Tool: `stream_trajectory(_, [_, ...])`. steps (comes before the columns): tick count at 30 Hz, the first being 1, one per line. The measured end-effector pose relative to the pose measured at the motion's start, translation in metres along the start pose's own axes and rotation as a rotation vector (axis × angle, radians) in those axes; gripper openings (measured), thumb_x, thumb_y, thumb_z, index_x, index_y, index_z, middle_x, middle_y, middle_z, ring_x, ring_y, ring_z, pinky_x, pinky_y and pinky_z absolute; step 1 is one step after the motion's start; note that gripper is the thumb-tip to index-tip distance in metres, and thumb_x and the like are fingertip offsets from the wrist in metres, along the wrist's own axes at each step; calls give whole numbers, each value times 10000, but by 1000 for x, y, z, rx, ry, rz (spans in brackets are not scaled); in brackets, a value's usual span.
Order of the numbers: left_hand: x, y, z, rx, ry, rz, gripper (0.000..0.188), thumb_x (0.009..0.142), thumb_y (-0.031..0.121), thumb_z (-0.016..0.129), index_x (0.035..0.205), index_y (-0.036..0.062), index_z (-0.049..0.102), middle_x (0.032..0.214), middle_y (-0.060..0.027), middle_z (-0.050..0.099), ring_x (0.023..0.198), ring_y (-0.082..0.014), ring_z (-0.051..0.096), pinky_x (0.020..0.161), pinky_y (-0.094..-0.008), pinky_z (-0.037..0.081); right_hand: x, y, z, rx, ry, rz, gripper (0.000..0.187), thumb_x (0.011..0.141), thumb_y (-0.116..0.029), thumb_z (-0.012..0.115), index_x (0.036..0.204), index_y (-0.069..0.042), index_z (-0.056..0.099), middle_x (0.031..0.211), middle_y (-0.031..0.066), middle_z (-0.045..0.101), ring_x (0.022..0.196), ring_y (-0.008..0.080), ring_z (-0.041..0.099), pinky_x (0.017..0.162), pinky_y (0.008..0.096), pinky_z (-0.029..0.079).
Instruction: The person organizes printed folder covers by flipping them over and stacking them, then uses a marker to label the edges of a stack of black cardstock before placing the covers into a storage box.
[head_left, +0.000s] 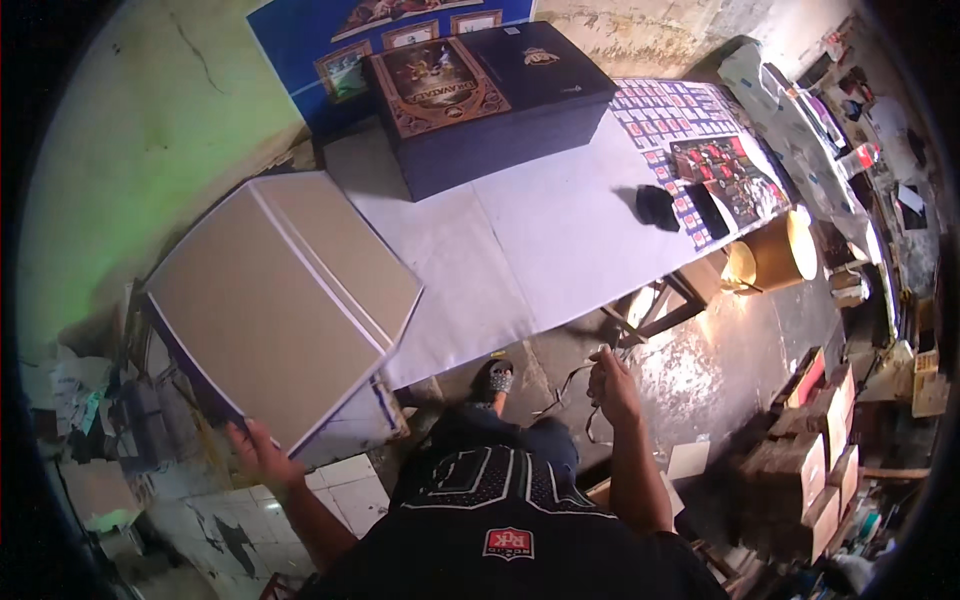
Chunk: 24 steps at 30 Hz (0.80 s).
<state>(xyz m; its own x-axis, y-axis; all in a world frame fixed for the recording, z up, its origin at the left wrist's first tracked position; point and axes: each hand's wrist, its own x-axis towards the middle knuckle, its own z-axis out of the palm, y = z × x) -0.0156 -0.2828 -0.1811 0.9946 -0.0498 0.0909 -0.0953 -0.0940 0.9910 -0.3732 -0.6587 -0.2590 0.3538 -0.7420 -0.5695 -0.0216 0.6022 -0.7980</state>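
Note:
At the left end of the table lies a large flat grey-brown board cover (250, 310). A pale double strip runs along it and a narrow white border rims it; dark blue shows under its near left edge. My left hand (266, 455) is at the cover's near corner, fingers extended along its edge and apparently touching it. My right hand (612, 388) is raised off the table's near edge, fingers curled closed. Whatever it may hold is hidden. A thin dark loop shows beneath that hand, but I cannot tell whether the two touch.
A big dark blue box (490, 100) with a decorated lid panel stands on the white-topped table (480, 235). Printed sheets (660, 110), a dark poster (730, 175) and a small black object (655, 207) lie at the right. Cardboard boxes (800, 455) are piled on the floor.

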Motion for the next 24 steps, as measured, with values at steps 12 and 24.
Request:
stream_trajectory(12, [-121,14,151,129,-113,-127,471,946,247,530,1324,-16,429,1225,-125,530,1008,-223,556,867,-345,476,152,-134,-105,-376,-1,-163,439,1001,-407,398,1223,-56,539,649,-26,411,496,66,403,432,230,355])
stream_trajectory(24, [-188,-106,282,771,161,-110,477,856,343,686,1185,25,553,1050,-126,595,981,-221,567,868,-363,448,253,-220,-145,-735,-604,-326,470,952,-167,463,1394,-14,417,874,28,570,631,62,475,514,225,394])
